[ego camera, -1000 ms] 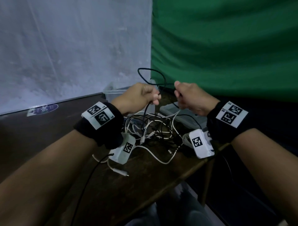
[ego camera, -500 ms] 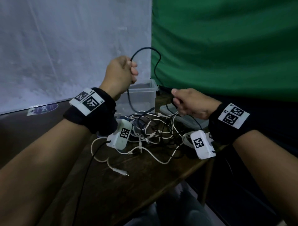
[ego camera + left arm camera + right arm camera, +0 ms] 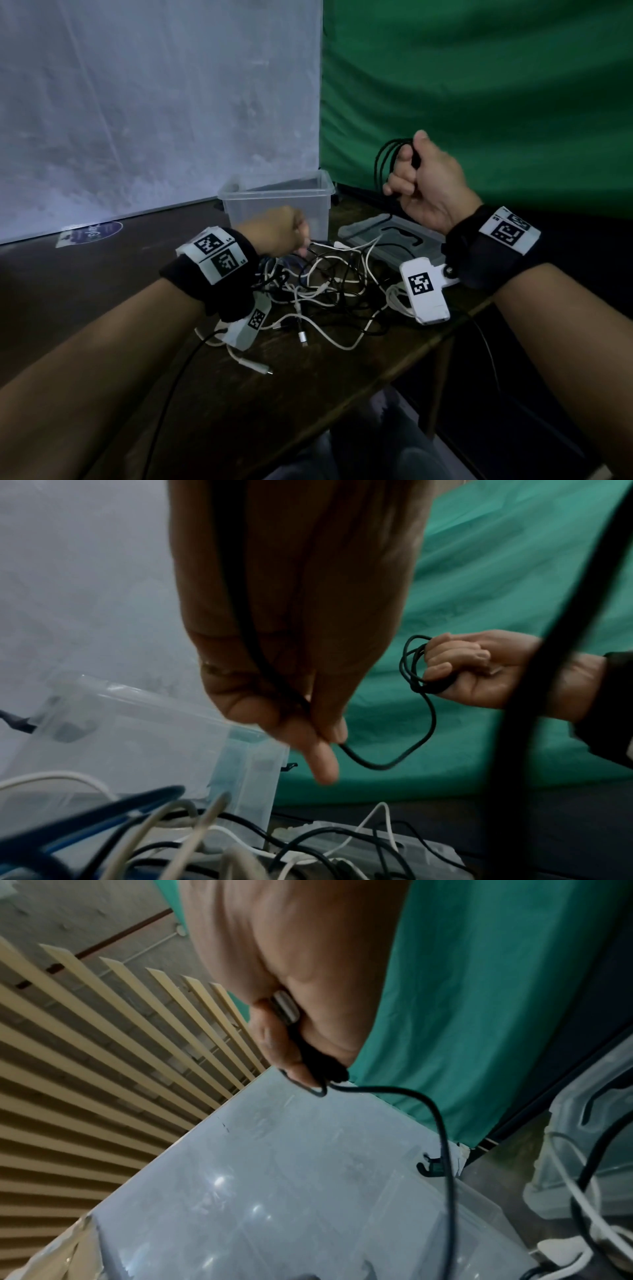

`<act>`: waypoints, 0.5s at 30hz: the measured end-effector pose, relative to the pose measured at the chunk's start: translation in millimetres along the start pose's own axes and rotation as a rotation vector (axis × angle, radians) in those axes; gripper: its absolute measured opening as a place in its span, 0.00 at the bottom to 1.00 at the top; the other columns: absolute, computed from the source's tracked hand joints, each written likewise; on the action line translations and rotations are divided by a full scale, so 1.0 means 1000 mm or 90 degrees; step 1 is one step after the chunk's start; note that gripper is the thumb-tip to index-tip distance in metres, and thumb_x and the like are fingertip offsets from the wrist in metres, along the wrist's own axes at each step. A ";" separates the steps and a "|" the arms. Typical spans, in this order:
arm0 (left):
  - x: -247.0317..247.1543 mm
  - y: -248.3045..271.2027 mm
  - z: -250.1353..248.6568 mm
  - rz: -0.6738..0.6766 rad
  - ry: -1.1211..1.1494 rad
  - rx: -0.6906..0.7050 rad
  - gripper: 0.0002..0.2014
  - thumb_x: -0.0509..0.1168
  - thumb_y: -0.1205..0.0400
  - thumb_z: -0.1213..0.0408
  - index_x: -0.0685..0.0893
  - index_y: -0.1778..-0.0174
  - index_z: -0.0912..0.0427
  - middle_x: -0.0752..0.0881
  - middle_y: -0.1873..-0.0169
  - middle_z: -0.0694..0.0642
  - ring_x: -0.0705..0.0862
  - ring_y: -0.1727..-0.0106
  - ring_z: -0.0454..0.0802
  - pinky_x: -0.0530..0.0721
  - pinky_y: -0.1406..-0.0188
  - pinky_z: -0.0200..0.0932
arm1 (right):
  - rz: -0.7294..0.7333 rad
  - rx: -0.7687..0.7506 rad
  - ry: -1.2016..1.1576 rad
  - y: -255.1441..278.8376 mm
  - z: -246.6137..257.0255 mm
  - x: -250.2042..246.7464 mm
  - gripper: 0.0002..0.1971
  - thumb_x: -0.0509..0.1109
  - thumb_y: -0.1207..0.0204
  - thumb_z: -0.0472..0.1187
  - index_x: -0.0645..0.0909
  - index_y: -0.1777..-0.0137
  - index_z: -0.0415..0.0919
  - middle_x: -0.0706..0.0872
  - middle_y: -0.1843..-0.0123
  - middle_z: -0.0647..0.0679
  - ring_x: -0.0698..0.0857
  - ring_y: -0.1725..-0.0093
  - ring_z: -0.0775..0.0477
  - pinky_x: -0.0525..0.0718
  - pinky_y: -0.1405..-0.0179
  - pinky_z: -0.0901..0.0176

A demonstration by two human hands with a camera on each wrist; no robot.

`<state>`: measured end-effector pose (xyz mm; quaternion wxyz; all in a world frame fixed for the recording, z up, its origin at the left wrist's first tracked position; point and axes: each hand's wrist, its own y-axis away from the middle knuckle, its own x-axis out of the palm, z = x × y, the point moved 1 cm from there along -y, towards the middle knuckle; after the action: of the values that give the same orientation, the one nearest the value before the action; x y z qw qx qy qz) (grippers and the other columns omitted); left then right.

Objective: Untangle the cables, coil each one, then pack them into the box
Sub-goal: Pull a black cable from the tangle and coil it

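Note:
My right hand [image 3: 428,185] is raised above the table's right side and grips a black cable [image 3: 385,159] wound in a few loops around its fingers. In the right wrist view its metal plug [image 3: 286,1010] sits between thumb and palm. My left hand [image 3: 277,236] is low, in front of the clear box [image 3: 274,202], and pinches the same black cable [image 3: 428,718], which sags across to the loops. Under both hands lies a tangle of white and black cables [image 3: 329,284].
The box's clear lid [image 3: 394,236] lies flat to the right of the box with cables over it. The dark wooden table [image 3: 308,394] ends in a diagonal edge at the front right. A round sticker [image 3: 89,233] lies at the far left.
My left hand has dropped from high above the box down to the tangle. My right hand has risen, and the black cable now loops round its fingers.

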<state>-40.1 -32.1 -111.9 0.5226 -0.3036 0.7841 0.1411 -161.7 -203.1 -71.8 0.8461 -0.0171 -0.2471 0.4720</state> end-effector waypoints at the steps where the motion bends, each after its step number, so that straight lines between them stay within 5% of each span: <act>1: 0.003 0.001 0.000 0.055 0.003 0.004 0.09 0.63 0.19 0.70 0.79 0.63 0.54 0.87 0.67 0.47 0.82 0.65 0.40 0.78 0.66 0.31 | -0.012 -0.008 -0.024 -0.001 0.001 -0.001 0.21 0.48 0.12 0.51 0.68 0.65 0.43 0.73 0.81 0.51 0.71 0.81 0.51 0.76 0.74 0.60; 3: 0.007 0.004 0.002 0.150 0.022 0.023 0.10 0.63 0.18 0.71 0.80 0.63 0.54 0.88 0.66 0.48 0.84 0.61 0.45 0.81 0.55 0.36 | -0.011 -0.012 -0.064 -0.003 0.003 -0.002 0.20 0.48 0.12 0.49 0.68 0.64 0.42 0.88 0.66 0.42 0.88 0.65 0.45 0.84 0.67 0.58; 6: 0.006 0.005 0.004 0.208 -0.048 0.060 0.08 0.65 0.19 0.70 0.83 0.62 0.55 0.85 0.66 0.44 0.82 0.61 0.42 0.78 0.52 0.35 | -0.022 -0.024 -0.052 -0.006 0.003 -0.002 0.18 0.51 0.12 0.45 0.71 0.63 0.41 0.87 0.47 0.36 0.89 0.47 0.43 0.85 0.49 0.54; 9: 0.004 0.004 0.001 0.175 -0.111 0.068 0.05 0.65 0.18 0.64 0.86 0.54 0.55 0.84 0.64 0.40 0.81 0.58 0.40 0.76 0.49 0.35 | -0.026 -0.030 -0.030 -0.004 -0.001 -0.001 0.15 0.55 0.13 0.41 0.72 0.61 0.38 0.83 0.42 0.35 0.87 0.48 0.43 0.84 0.49 0.55; 11: 0.006 -0.001 -0.002 0.129 -0.066 0.054 0.08 0.63 0.16 0.61 0.85 0.45 0.57 0.86 0.52 0.47 0.83 0.49 0.43 0.77 0.45 0.36 | -0.005 -0.012 -0.022 -0.003 -0.007 0.002 0.14 0.57 0.14 0.40 0.73 0.61 0.37 0.81 0.37 0.33 0.88 0.49 0.41 0.85 0.49 0.54; 14: 0.010 -0.012 -0.010 -0.014 0.074 0.081 0.22 0.62 0.16 0.60 0.71 0.26 0.57 0.77 0.29 0.56 0.76 0.30 0.51 0.72 0.28 0.46 | 0.076 0.033 -0.001 0.003 -0.014 0.008 0.14 0.56 0.13 0.41 0.72 0.61 0.37 0.80 0.34 0.32 0.91 0.59 0.40 0.87 0.46 0.47; 15: 0.011 -0.015 -0.013 -0.060 0.154 0.103 0.25 0.62 0.16 0.62 0.65 0.23 0.59 0.73 0.26 0.57 0.73 0.27 0.50 0.70 0.27 0.46 | 0.106 0.044 0.013 0.007 -0.014 0.010 0.15 0.55 0.13 0.42 0.71 0.62 0.39 0.82 0.35 0.33 0.91 0.65 0.43 0.89 0.51 0.49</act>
<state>-43.4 -54.2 -114.7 0.4533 -0.3116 0.8349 0.0154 -156.4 -188.5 -81.7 0.8063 -0.0131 -0.2195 0.5491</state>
